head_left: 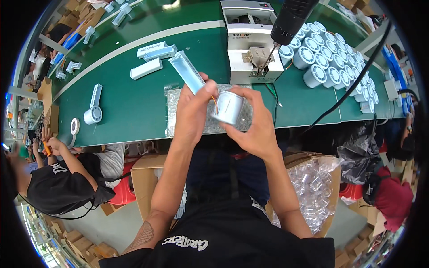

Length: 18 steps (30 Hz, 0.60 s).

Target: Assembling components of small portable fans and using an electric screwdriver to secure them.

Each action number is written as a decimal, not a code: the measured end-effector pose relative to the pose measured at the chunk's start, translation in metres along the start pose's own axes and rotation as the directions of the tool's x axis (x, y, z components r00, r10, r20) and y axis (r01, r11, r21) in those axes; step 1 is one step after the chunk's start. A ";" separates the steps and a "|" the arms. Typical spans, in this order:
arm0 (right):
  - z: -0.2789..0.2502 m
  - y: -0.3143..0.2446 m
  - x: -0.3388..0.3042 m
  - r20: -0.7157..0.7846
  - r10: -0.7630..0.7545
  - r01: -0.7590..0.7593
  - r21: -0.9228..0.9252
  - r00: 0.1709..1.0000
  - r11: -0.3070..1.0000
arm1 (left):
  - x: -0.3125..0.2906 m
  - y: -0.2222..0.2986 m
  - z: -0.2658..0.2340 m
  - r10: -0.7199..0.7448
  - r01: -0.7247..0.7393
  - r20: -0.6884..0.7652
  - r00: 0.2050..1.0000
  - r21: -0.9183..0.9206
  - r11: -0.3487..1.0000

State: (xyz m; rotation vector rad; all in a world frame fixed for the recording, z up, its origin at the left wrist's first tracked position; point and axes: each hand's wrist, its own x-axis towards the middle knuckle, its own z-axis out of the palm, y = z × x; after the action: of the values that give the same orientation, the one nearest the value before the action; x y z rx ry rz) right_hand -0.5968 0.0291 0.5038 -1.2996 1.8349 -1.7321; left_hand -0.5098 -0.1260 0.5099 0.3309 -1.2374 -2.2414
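Observation:
My left hand point(194, 107) is closed round a pale blue, flat rectangular casing point(187, 71), its long end pointing up and away to the left. My right hand point(255, 120) grips a short, pale blue cylindrical housing point(230, 107) by its side, thumb below and fingers above. A thin orange wire point(215, 105) runs between the two parts. Both are held close together over a sheet of bubble wrap point(174, 107) at the near edge of the green bench point(129, 107).
A white screw feeder point(254, 49) stands ahead, with a black electric screwdriver point(290, 24) hanging beside it. Many round housings point(330, 58) crowd the right side. Rectangular casings point(146, 68) lie left, near a tape roll point(75, 127). A co-worker point(62, 174) sits left; a carton of transparent plastic pieces point(310, 187) stands below.

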 end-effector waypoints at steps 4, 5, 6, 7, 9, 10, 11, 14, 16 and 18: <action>0.007 0.003 0.001 -0.094 -0.102 0.055 -0.410 0.990 0.910 | 0.002 -0.022 0.013 0.248 -0.228 -0.004 0.969 0.379 0.897; 0.009 0.005 0.000 -0.125 -0.154 0.092 -0.399 0.980 0.912 | 0.001 -0.024 0.017 0.247 -0.230 0.000 0.969 0.373 0.899; 0.014 0.009 0.001 -0.185 -0.222 0.142 -0.367 0.957 0.919 | -0.002 -0.024 0.021 0.258 -0.244 0.016 0.966 0.384 0.890; 0.014 0.015 0.000 -0.185 -0.222 0.141 -0.370 0.957 0.918 | -0.004 -0.023 0.023 0.269 -0.258 0.029 0.963 0.399 0.880; 0.011 0.024 0.000 -0.268 -0.250 0.174 -0.278 0.930 0.945 | -0.004 -0.024 0.023 0.285 -0.292 0.081 0.955 0.410 0.864; 0.013 0.011 0.003 -0.320 -0.212 0.140 -0.233 0.923 0.962 | -0.006 -0.021 0.020 0.245 -0.264 0.100 0.964 0.454 0.851; 0.012 0.013 0.003 -0.322 -0.211 0.139 -0.234 0.923 0.962 | -0.007 -0.018 0.017 0.204 -0.236 0.118 0.972 0.498 0.834; 0.009 0.016 0.012 -0.419 0.069 0.045 0.255 0.906 0.966 | -0.008 -0.001 0.012 0.146 -0.172 0.091 0.985 0.480 0.860; -0.004 0.013 0.014 -0.430 0.148 -0.007 0.313 0.891 0.950 | -0.007 0.003 -0.003 0.057 -0.080 0.061 0.997 0.534 0.841; -0.009 0.011 0.016 -0.453 0.136 0.010 0.307 0.881 0.952 | -0.008 0.010 -0.014 0.059 -0.091 0.070 0.996 0.652 0.753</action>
State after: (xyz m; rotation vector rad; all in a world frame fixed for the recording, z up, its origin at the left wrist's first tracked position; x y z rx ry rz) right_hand -0.6159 0.0211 0.5015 -0.7296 1.7119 -2.3324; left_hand -0.4937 -0.1354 0.5107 0.4780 -2.0100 -1.6754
